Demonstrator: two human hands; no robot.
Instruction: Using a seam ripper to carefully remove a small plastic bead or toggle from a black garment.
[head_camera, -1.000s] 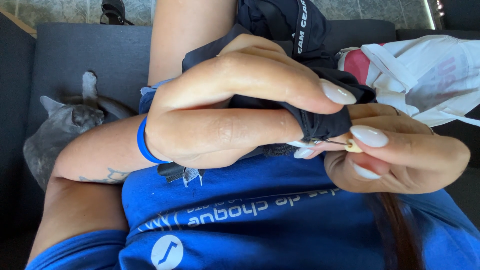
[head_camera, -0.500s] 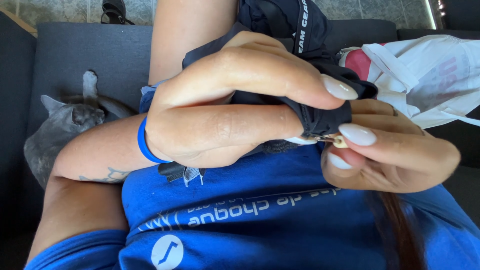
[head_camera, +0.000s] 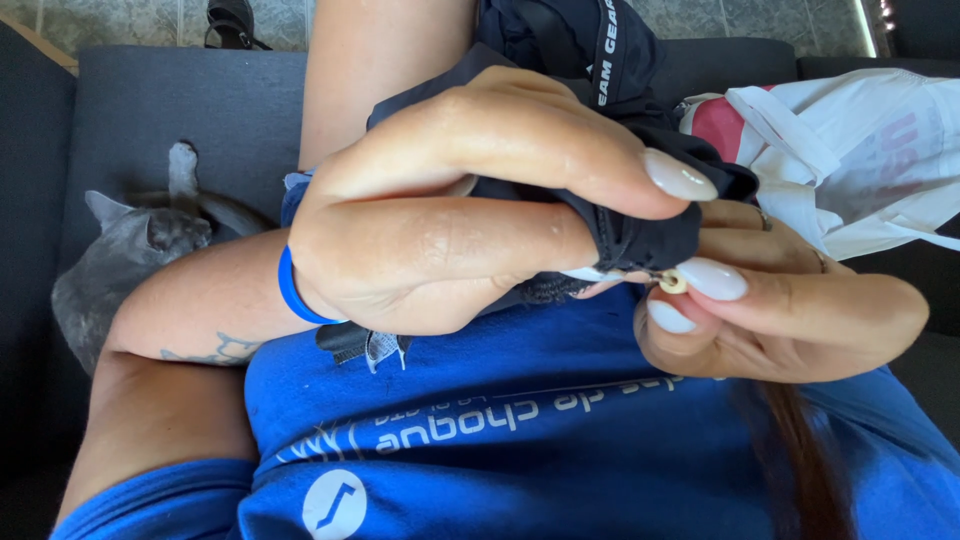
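The left hand (head_camera: 450, 200) pinches a fold of black cloth (head_camera: 640, 235) over the lap; the right hand (head_camera: 790, 310) grips a small pale bead (head_camera: 674, 282) at its edge. Best keep the fold taut and the fingertips close.

Under the fingers (head_camera: 560, 170) of the left hand (head_camera: 450, 220) most of the black cloth (head_camera: 640, 235) vanishes. Beyond the fingertips, a tiny pale bead (head_camera: 674, 282), too small to make out. The right hand (head_camera: 790, 310) hides its own palm. Past the knuckles, the white bag (head_camera: 860, 150) runs off frame.
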